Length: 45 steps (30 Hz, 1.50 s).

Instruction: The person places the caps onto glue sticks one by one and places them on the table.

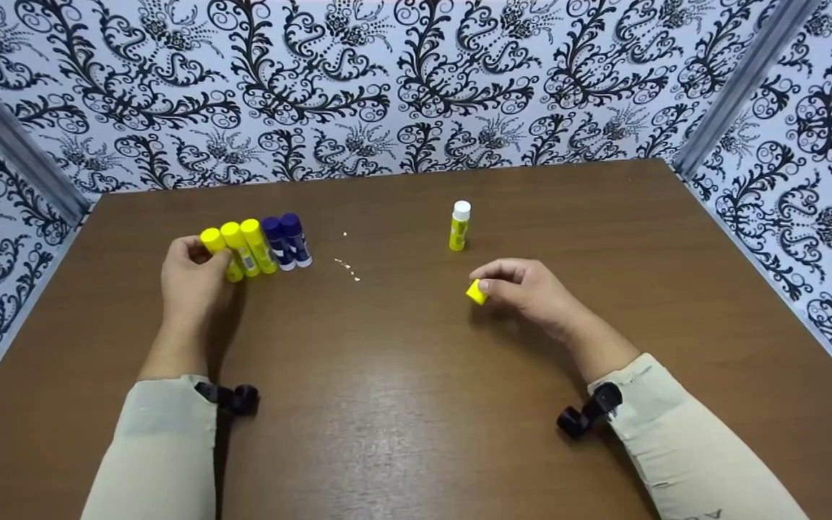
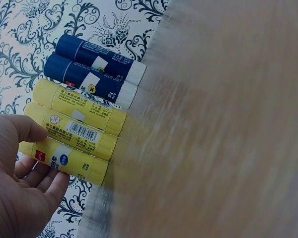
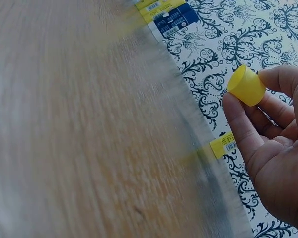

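Note:
At the left of the table, my left hand [image 1: 192, 278] grips the nearest yellow glue stick [image 2: 64, 159] between thumb and fingers. That stick stands upright at the end of a row with two more yellow glue sticks [image 1: 258, 245] and two dark blue glue sticks [image 1: 296, 240], all capped. My right hand [image 1: 531, 292] pinches a yellow cap [image 3: 247, 87] between thumb and fingertips, its hollow end showing in the right wrist view. Beyond that hand stands an uncapped yellow glue stick [image 1: 458, 232] with its white top exposed.
Small white crumbs [image 1: 347, 267] lie on the brown wooden table [image 1: 373, 404] to the right of the row. Patterned wall panels [image 1: 387, 79] rise behind the table and along both sides. Each sleeve carries a black wrist camera [image 1: 589, 412].

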{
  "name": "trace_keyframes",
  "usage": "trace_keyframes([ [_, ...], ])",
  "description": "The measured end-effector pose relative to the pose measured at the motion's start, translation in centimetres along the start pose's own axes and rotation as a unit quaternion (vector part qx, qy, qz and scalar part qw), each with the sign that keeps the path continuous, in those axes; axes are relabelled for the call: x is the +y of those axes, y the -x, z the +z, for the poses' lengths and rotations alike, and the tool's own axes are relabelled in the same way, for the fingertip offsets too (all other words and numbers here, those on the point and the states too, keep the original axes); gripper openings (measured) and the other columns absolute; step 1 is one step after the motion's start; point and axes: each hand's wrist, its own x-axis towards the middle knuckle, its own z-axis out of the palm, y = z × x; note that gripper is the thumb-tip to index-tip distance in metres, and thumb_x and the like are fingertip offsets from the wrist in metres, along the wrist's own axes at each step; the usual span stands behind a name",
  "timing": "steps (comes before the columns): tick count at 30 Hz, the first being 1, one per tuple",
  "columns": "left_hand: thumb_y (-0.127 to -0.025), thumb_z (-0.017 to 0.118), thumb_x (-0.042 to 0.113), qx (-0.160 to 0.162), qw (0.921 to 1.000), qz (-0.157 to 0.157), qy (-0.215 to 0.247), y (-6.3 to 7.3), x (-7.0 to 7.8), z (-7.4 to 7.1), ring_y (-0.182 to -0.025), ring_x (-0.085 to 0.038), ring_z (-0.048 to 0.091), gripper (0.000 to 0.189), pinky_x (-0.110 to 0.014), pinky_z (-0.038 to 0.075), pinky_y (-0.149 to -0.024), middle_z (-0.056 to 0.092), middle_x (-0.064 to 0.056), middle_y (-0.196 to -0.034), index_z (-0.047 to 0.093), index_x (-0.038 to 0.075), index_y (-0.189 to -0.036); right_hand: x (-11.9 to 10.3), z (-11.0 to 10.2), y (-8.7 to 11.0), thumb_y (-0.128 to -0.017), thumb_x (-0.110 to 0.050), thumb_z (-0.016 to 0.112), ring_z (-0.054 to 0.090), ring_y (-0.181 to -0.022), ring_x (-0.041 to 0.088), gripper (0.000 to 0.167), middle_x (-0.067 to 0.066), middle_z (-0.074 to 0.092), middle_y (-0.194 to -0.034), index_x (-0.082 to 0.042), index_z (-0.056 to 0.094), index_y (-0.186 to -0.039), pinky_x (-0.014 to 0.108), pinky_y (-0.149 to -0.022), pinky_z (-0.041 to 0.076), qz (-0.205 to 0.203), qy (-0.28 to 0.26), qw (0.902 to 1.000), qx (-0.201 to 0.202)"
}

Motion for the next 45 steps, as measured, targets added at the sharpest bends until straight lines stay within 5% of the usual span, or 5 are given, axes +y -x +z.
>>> trace_keyframes([
  [13, -0.102, 0.062, 0.021, -0.014, 0.9995, 0.010, 0.025, 0.2, 0.4, -0.1, -0.129, -0.020, 0.052, 0.055, -0.031, 0.047, -0.113, 0.052, -0.013, -0.144, 0.042, 0.006, -0.151, -0.1, -0.2, 0.1, -0.099, -0.015, 0.068, 0.070, -0.087, 0.014, 0.040, -0.005, 0.076, -0.098, 0.012, 0.064, -0.127, 0.026, -0.082, 0.060, -0.009, 0.007, 0.9999, 0.006],
  [24, -0.100, 0.062, 0.021, 0.007, 0.9989, 0.035, 0.030, 0.0, 1.2, -0.5, -0.135, -0.020, 0.049, 0.059, -0.030, 0.042, -0.118, 0.050, -0.012, -0.153, 0.040, 0.008, -0.154, 0.0, -0.3, -0.2, -0.099, -0.012, 0.067, 0.069, -0.087, 0.008, 0.038, -0.005, 0.076, -0.098, 0.014, 0.064, -0.126, 0.026, -0.083, 0.060, -0.028, 0.002, 0.9996, 0.010],
  [32, -0.101, 0.060, 0.028, 0.040, 0.9967, 0.062, -0.033, 1.3, 2.9, -0.8, -0.149, -0.020, 0.040, 0.060, -0.034, 0.033, -0.126, 0.043, -0.007, -0.160, 0.041, 0.012, -0.156, 0.0, -0.4, -0.1, -0.099, -0.014, 0.066, 0.069, -0.087, 0.012, 0.036, -0.005, 0.077, -0.099, 0.011, 0.066, -0.126, 0.026, -0.080, 0.059, -0.024, 0.011, 0.9995, 0.015],
  [45, -0.099, 0.066, 0.026, 0.040, 0.9845, 0.167, -0.036, 3.4, 7.0, 3.1, -0.144, -0.022, 0.045, 0.057, -0.031, 0.033, -0.124, 0.048, -0.011, -0.155, 0.048, 0.007, -0.150, -1.3, -0.9, 0.3, -0.100, -0.013, 0.065, 0.063, -0.084, 0.012, 0.032, -0.005, 0.075, -0.097, 0.007, 0.068, -0.125, 0.023, -0.079, 0.054, -0.021, -0.035, 0.9983, 0.042],
])
